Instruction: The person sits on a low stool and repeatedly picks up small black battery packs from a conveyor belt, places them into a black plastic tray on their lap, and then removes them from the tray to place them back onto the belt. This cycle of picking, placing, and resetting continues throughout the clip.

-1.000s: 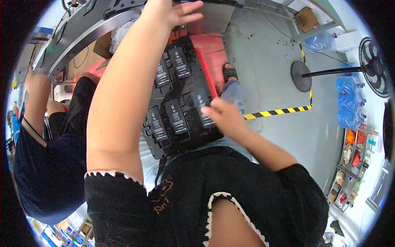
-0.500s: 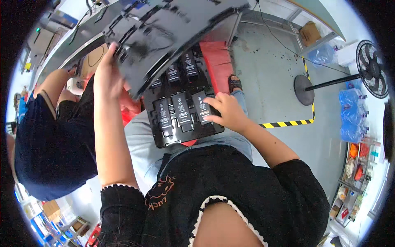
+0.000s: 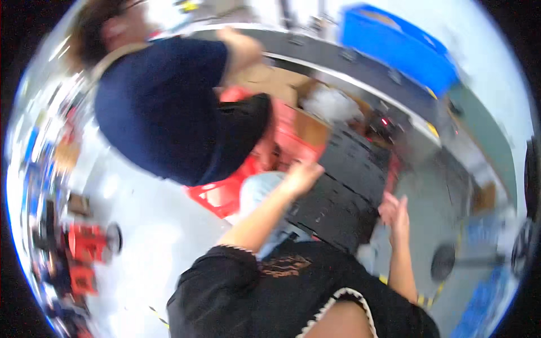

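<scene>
A black plastic tray [image 3: 349,194] lies across my lap, blurred by motion, its upper face showing low ridges and no batteries. My left hand [image 3: 304,176] is closed on its left edge, fingers bent over the rim. At the tray's right edge is my right hand [image 3: 395,217], smeared, one finger pointing up; whether it grips the rim I cannot make out. The black batteries are out of sight.
To my left sits a co-worker in a dark blue shirt [image 3: 163,112], one arm stretched toward the bench. Red plastic [image 3: 217,194] lies between us. Ahead are a cardboard box [image 3: 313,128], a white bag [image 3: 332,104] and a blue bin [image 3: 397,48]. A fan base [image 3: 443,262] stands right.
The view has swung left. The black tray my left hand held raised has come down onto my lap, where the batteries were in view. My right hand has left a battery for the tray's right edge.
</scene>
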A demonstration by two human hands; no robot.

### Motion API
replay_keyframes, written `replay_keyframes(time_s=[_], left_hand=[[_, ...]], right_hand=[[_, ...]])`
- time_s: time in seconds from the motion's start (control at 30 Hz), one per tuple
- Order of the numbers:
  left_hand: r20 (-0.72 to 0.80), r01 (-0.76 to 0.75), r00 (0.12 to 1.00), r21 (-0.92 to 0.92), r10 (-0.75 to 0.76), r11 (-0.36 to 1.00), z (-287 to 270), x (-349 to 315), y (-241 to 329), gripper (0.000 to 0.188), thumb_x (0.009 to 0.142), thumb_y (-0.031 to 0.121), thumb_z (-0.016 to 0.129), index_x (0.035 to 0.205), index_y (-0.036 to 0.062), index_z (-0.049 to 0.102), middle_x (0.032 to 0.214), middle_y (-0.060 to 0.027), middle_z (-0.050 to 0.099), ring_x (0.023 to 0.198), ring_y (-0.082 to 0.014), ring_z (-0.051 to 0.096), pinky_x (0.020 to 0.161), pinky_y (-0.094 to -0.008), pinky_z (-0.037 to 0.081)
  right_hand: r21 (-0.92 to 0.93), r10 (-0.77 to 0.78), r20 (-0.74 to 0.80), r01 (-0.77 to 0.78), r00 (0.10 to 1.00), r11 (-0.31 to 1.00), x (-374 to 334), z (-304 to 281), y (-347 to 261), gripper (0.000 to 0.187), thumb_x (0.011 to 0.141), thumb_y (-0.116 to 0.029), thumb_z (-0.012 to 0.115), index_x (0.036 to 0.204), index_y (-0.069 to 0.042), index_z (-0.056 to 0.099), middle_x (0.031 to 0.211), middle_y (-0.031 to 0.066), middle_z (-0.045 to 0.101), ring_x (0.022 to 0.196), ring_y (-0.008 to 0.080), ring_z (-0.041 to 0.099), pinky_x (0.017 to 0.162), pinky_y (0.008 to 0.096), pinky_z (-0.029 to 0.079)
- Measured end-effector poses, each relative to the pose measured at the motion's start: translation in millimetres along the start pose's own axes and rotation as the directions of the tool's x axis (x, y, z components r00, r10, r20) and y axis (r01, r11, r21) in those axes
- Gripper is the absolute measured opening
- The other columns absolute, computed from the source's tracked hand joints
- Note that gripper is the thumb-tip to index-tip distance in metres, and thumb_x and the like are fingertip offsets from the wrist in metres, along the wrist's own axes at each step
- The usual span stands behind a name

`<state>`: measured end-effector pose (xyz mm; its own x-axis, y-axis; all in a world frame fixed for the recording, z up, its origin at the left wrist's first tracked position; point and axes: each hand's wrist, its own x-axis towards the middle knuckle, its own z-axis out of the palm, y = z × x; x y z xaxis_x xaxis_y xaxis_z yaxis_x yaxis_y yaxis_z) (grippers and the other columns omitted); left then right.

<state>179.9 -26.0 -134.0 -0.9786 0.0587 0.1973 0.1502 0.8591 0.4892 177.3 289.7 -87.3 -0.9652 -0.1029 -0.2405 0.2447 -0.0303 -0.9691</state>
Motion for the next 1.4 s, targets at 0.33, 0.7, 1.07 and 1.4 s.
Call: replay_keyframes(time_s=[0.33,0.7,1.07,1.4], left_hand=[[-0.350,0.241,0.845,-0.423,-0.403,0.873,55.5,-9.3,20.7,0.054,0.084,0.024,0.060,0.126,-0.0044,0.041,0.124,-0.0248,0.041,0.109,-0.0472,0.046,0.094,-0.0473,0.040],[-0.079,0.187,0.963,-0.491,-0.258,0.851,25.2,6.7,-2.0,0.043,0.084,0.006,0.048,0.125,-0.0070,0.045,0.122,-0.0286,0.049,0.115,-0.0407,0.046,0.100,-0.0392,0.034],[-0.160,-0.283,0.954,-0.219,0.252,0.934,-52.5,176.4,84.7,0.057,0.085,0.010,0.059,0.135,-0.0036,0.034,0.136,-0.0245,0.039,0.128,-0.0384,0.036,0.107,-0.0422,0.028],[0.489,-0.485,0.770,0.031,0.410,0.874,6.0,490.5,148.7,0.085,0.069,0.031,0.071,0.144,0.0206,0.031,0.146,-0.0179,0.031,0.134,-0.0345,0.027,0.108,-0.0415,0.026]], right_hand=[[-0.826,-0.424,-0.092,0.168,0.901,0.537,50.7,-7.9,63.5,0.062,0.084,-0.036,0.063,0.127,0.004,0.045,0.119,0.0253,0.049,0.108,0.0352,0.050,0.093,0.0417,0.038],[-0.885,0.124,0.353,0.287,0.928,0.367,94.6,-8.7,-128.5,0.078,0.084,-0.069,0.040,0.070,0.003,0.067,0.070,0.0178,0.065,0.063,0.0294,0.063,0.063,0.0414,0.050],[-0.408,0.032,-0.381,-0.199,0.924,0.891,364.7,-104.2,-187.8,0.046,0.087,-0.038,0.059,0.092,0.007,0.061,0.086,0.0199,0.063,0.070,0.0345,0.062,0.061,0.0474,0.050],[0.117,-0.297,-0.346,0.355,0.890,0.927,313.0,-164.6,-147.5,0.021,0.089,-0.009,0.050,0.104,0.005,0.049,0.083,0.0142,0.059,0.059,0.0211,0.061,0.045,0.0283,0.049]])
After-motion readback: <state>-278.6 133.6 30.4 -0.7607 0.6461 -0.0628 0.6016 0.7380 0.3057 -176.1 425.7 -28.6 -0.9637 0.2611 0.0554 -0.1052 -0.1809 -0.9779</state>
